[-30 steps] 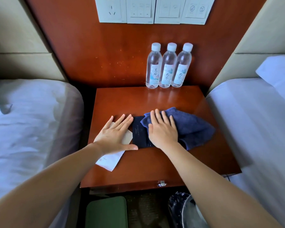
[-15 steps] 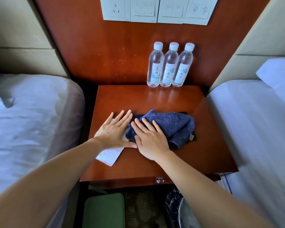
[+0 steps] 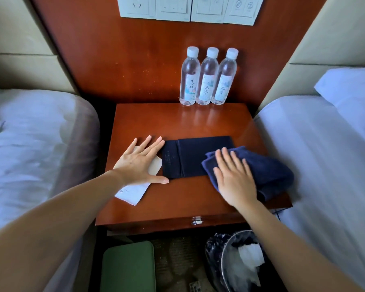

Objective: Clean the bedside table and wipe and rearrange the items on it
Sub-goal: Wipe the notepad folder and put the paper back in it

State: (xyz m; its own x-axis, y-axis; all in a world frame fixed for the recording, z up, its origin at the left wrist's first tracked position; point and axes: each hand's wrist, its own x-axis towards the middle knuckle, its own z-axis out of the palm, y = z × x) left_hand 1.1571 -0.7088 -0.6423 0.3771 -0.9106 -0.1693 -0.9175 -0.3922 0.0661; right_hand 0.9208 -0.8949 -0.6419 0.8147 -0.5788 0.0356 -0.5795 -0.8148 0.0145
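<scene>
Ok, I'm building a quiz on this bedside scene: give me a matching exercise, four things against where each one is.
Things:
1 water bottles
2 blue cloth
3 white paper
4 bin

Places:
A under the left hand
B on the floor below the table
C at the table's back edge, against the wall panel
D under the right hand

Pairs: 1-C, 2-D, 3-A, 4-B
</scene>
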